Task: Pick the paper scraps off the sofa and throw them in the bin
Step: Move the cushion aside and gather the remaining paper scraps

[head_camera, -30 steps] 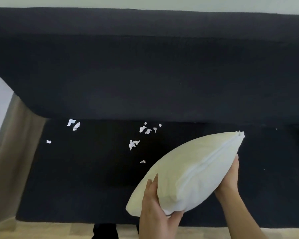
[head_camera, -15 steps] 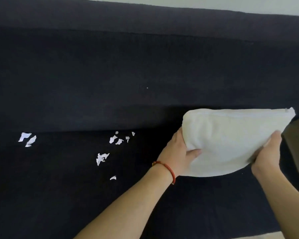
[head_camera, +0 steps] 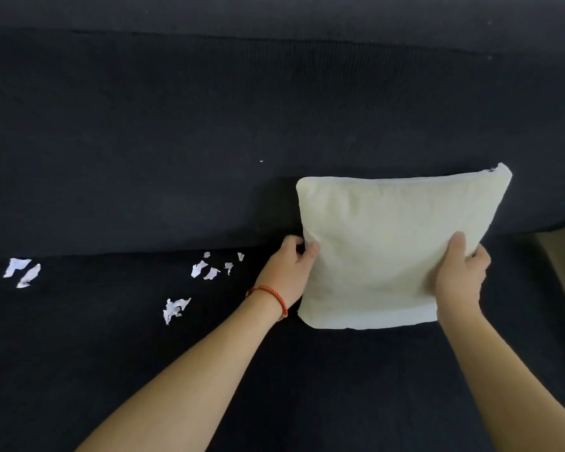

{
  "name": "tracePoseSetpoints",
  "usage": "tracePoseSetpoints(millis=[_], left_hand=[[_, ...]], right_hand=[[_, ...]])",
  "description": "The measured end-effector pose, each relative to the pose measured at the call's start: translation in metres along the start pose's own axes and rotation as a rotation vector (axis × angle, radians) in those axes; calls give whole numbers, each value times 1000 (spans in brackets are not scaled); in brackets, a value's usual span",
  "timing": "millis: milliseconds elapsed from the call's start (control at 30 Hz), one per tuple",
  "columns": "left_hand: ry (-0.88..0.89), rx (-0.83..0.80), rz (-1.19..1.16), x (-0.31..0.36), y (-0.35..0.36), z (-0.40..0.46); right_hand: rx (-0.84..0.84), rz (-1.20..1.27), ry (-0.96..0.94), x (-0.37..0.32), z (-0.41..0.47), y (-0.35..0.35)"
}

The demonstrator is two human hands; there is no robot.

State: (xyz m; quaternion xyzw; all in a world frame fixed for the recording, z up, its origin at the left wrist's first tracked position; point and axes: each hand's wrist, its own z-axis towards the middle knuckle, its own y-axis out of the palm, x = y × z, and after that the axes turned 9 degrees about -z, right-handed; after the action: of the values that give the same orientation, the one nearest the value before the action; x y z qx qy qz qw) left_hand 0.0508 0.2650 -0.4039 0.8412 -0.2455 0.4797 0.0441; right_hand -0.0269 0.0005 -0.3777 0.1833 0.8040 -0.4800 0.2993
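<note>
On the far left of the dark sofa (head_camera: 111,141) seat lie two white paper scraps (head_camera: 22,271), side by side and close to the line where the seat meets the backrest. More to the right there is a cluster of small scraps (head_camera: 209,267) at the same line, and one bigger crumpled scrap (head_camera: 174,308) lies a little nearer to the person, in front of this cluster.

Then comes the left hand (head_camera: 287,272), with a red bracelet (head_camera: 271,296) on the wrist. Its thumb and fingers are curled around the left edge of a cream cushion (head_camera: 388,243), which stands almost upright against the backrest. The right hand (head_camera: 459,278) grips the lower right part of the same cushion, thumb on the front face and fingers wrapped behind the edge.

All scraps lie to the left of both hands, so the left hand is clearly the nearer one (the small cluster is just beside it, the two far scraps are well apart). The scraps have no common long axis; they are scattered along the seat from left to right. I judge that no scrap is picked up yet, and the bin is not in view.

No brand, label or readable writing can be seen anywhere.
</note>
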Motion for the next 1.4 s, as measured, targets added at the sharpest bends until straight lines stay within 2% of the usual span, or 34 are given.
tracePoseSetpoints(millis=[67,100,167,233,300,400,467,533,700,900,1067,1267,1400], left_hand=[[-58,20,9,-21,-7,-11],[-89,31,23,-35,-13,-18],[-158,56,49,-69,-28,-34],[-241,120,18,-105,-46,-53],[-344,212,-46,-138,-67,-73],[-494,342,-161,-179,-98,-103],[-568,411,-260,-202,-116,-121],[-598,458,-321,-215,-131,-134],[-587,497,-453,-229,-160,-151],[-564,386,-505,-236,-187,-158],[-571,360,-505,-240,-203,-163],[-591,369,-557,-246,-214,-173],[-603,396,-678,-243,-229,-168]], right_hand=[[217,-93,-170,21,-33,8],[263,-116,-339,34,-58,17],[169,-153,-724,64,-107,42],[-79,-235,-928,92,-148,76],[-390,-356,-910,103,-180,115],[-773,-572,-732,111,-212,172],[-937,-701,-709,115,-232,202],[-1009,-805,-725,119,-254,223],[-850,-863,-724,121,-290,250],[-728,-791,-644,109,-306,260],[-505,-587,-809,71,-311,277],[-567,-684,-916,59,-315,303],[-596,-775,-975,72,-323,309]])
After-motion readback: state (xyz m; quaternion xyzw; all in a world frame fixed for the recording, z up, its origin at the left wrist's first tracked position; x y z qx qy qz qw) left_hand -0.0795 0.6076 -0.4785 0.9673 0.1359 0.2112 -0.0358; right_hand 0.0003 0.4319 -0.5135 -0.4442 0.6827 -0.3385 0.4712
